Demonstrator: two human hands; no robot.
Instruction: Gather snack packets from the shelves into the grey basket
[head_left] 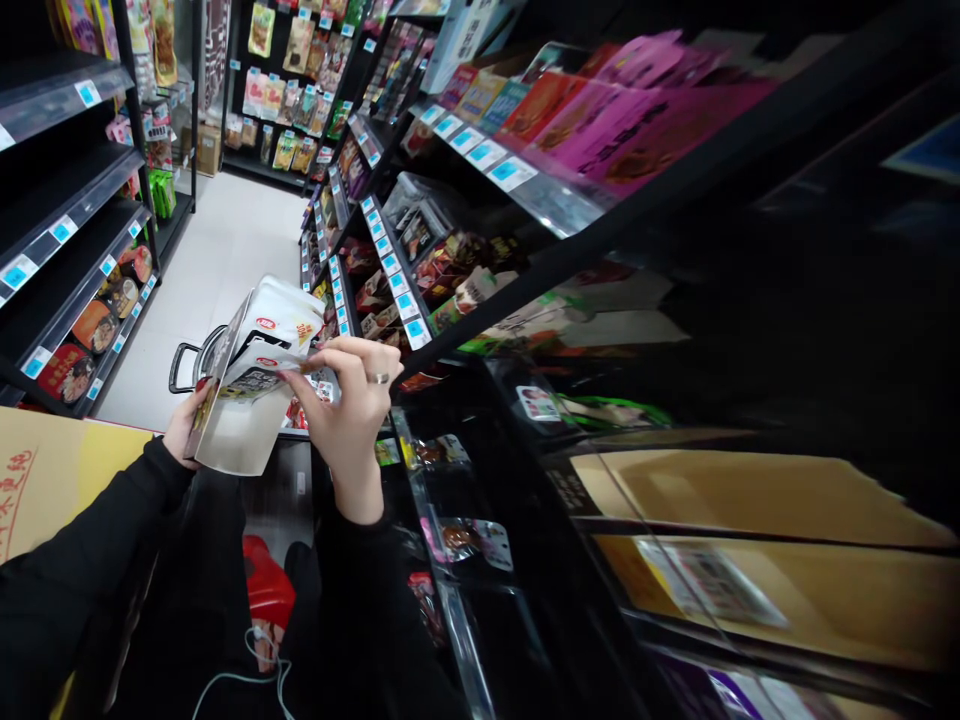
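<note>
My left hand (185, 422) grips the side of an open cardboard display box (238, 438), tilted in front of me. Inside it stand white snack packets (281, 305) with a red logo and dark print. My right hand (351, 405), with a ring on one finger, reaches over the box from the right. Its thumb and fingertips are pinched at the corner of the front snack packet (262, 372). My left fingers are partly hidden behind the box.
A black-handled basket (184, 368) is partly visible behind the box. Shelves of packaged snacks (457, 300) rise on the right, with pink packs (630, 130) above. Round bowl packs (95, 325) line the lower left shelf. A large carton (60, 470) stands at left; pale floor (225, 230) runs ahead.
</note>
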